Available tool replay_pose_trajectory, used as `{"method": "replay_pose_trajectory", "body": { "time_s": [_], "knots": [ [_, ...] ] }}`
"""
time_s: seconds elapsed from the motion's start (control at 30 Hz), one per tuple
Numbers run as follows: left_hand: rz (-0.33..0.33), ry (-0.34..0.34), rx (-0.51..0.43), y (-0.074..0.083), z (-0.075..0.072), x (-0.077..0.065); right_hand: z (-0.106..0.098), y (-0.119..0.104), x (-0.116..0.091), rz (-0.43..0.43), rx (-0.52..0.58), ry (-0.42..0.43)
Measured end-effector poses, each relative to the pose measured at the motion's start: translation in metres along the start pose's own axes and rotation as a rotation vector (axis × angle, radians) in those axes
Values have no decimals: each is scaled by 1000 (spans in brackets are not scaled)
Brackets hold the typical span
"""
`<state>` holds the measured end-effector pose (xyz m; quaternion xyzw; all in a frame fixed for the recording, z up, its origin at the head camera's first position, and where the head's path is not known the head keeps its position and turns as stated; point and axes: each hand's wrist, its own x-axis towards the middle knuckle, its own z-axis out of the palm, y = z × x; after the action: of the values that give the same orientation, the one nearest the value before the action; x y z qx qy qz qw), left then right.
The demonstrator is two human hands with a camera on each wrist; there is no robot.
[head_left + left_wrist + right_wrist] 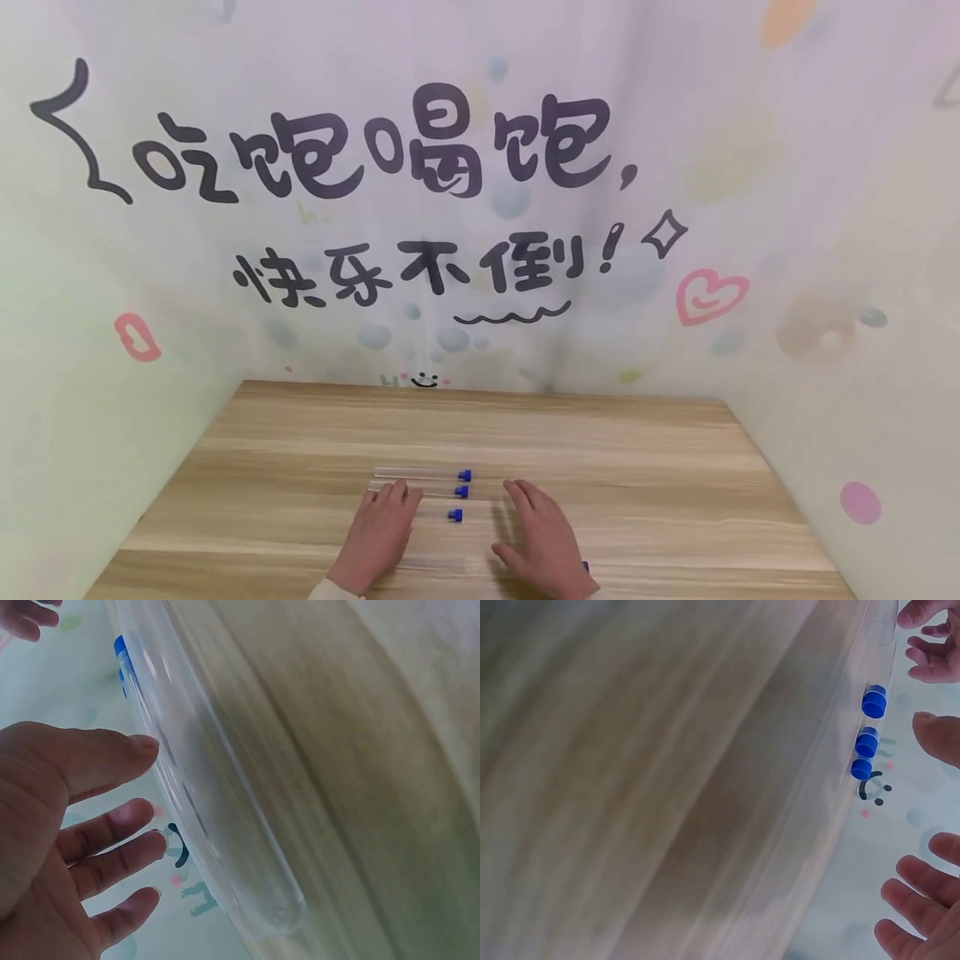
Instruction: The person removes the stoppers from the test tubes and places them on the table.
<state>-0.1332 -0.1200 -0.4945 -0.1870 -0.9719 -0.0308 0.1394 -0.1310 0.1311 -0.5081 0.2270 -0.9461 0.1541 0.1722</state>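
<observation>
Wood-grain tabletop (pixel 645 475) bears blue-capped tubes (pixel 420 473); pale wall (pixel 450 217) behind, black lettering (pixel 427 247).

Left hand (pixel 378 533): bare. An off-white sleeve (pixel 334 591) begins just behind it, at the wrist. Right hand (pixel 543 533): likewise bare; a pale cuff edge (pixel 594 594), similar in tone, shows just behind it. Only a small part of either garment is visible; weave and stitching cannot be made out. Left thumbnail (pixel 145 740): short, trimmed close to the tip. Fingertips rounded on both hands.
</observation>
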Motion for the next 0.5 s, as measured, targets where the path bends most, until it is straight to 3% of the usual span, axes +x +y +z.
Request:
{"method": "replay_pose_trajectory", "body": {
  "time_s": [0.3, 0.5],
  "knots": [
    [29, 6, 14, -4, 6, 0, 3, -5, 4, 27, 40, -95],
    [29, -9, 6, -4, 5, 2, 6, -5, 7, 15, 45, -92]
  ]
}}
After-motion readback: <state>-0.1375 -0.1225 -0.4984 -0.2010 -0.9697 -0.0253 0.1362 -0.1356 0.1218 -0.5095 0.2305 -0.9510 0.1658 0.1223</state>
